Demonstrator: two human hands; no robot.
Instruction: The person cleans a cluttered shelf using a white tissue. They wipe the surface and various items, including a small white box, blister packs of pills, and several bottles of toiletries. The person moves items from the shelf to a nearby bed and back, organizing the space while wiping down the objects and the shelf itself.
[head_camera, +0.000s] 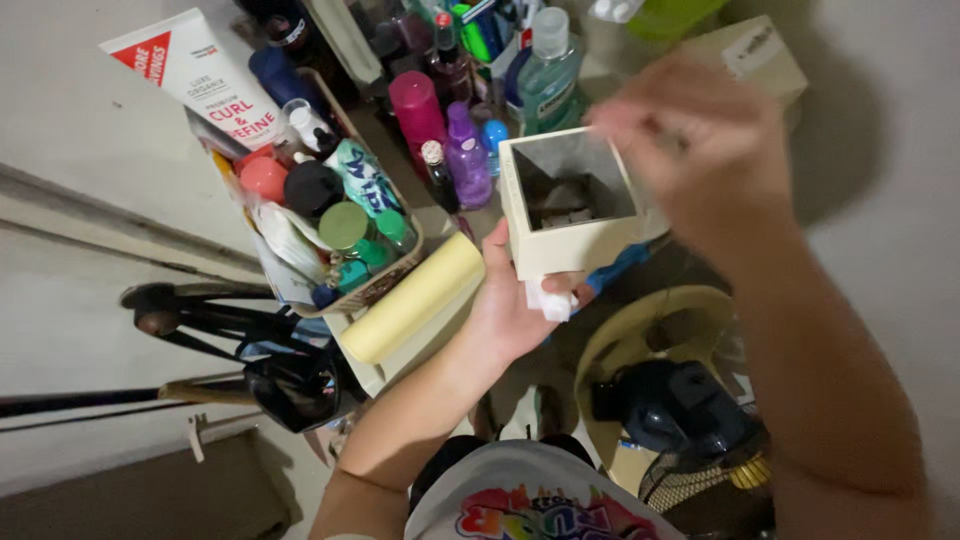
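My left hand (515, 300) grips a small cream square box (566, 252) from below, with a bit of white paper pinched under it. The box is open on top and its dark inside holds some small unclear items. My right hand (705, 150) is blurred, hovering just above and to the right of the box, fingers pinched together; whether it holds anything I cannot tell.
A basket (385, 285) packed with bottles, tubes and jars stands at left. More bottles, including a purple one (467, 158) and a green one (548, 85), stand behind the box. A yellow roll (410, 300) lies below the basket. A dark fan (690, 420) sits low right.
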